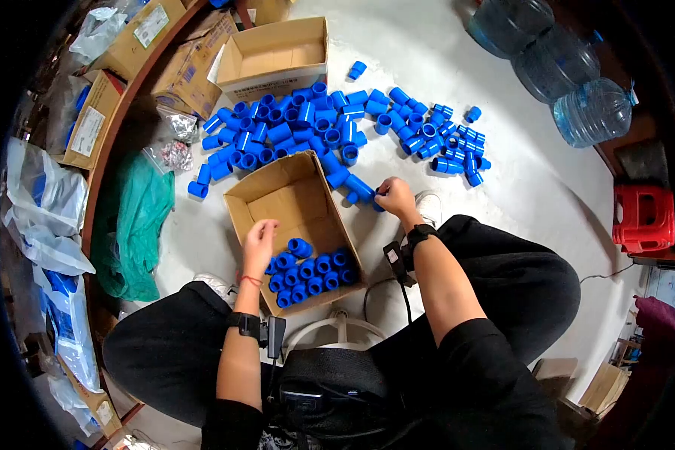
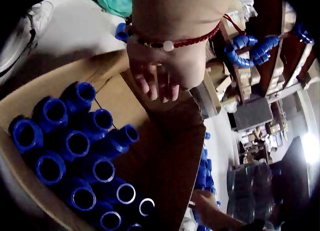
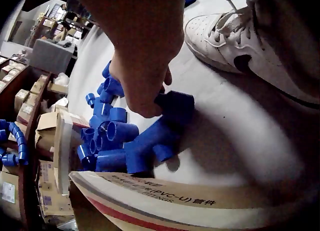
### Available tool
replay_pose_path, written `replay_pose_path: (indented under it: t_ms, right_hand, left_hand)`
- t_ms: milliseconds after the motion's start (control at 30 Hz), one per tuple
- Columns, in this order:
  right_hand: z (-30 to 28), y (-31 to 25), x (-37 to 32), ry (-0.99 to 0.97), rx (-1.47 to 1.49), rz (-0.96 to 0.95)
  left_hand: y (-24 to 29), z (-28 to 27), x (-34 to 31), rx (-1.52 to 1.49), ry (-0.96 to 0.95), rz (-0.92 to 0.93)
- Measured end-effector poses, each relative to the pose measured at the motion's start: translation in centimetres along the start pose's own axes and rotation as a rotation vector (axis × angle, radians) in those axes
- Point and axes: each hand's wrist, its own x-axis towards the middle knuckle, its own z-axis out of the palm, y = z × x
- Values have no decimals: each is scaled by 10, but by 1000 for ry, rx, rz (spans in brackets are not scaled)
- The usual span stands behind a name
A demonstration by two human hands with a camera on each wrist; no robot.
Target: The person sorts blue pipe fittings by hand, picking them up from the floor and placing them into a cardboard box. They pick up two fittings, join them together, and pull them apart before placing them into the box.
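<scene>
An open cardboard box (image 1: 281,199) holds rows of blue pipe fittings (image 1: 315,283) standing at its near end, with one more fitting (image 1: 300,247) tilted beyond them. Over the box's left side hovers the left hand (image 1: 258,244), its fingers (image 2: 162,88) loosely bent and holding nothing. To the right of the box, the right hand (image 1: 397,197) grips a blue fitting (image 3: 176,106) at the near end of the loose pile; fingers partly hide it. That fitting is close to other blue fittings (image 3: 145,146) on the floor.
A pile of blue fittings (image 1: 277,131) spreads beyond the box, before a second open box (image 1: 274,56). Water bottles (image 1: 592,112) stand at the upper right, above a red stool (image 1: 643,219). Shelves with cartons line the left, beside a green bag (image 1: 131,225). A white shoe (image 3: 217,41) is near the right hand.
</scene>
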Motion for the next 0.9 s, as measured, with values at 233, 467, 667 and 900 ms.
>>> replay_pose_path:
  t_ms: [233,467,667,900]
  right_hand:
    - [-8,0,-6,152,-43,-162]
    - [-4,7,-1,243,73,-38]
    - [-11,26,23,259,-13,110]
    - [-31,33,51,314,-186,176]
  left_hand:
    - [5,33,4,593,-454,-130]
    - [-16,39,9,657,-513,-108]
    - [-18,44,11,700,-566,-84]
    - [-4,47,10,782,-685,-184]
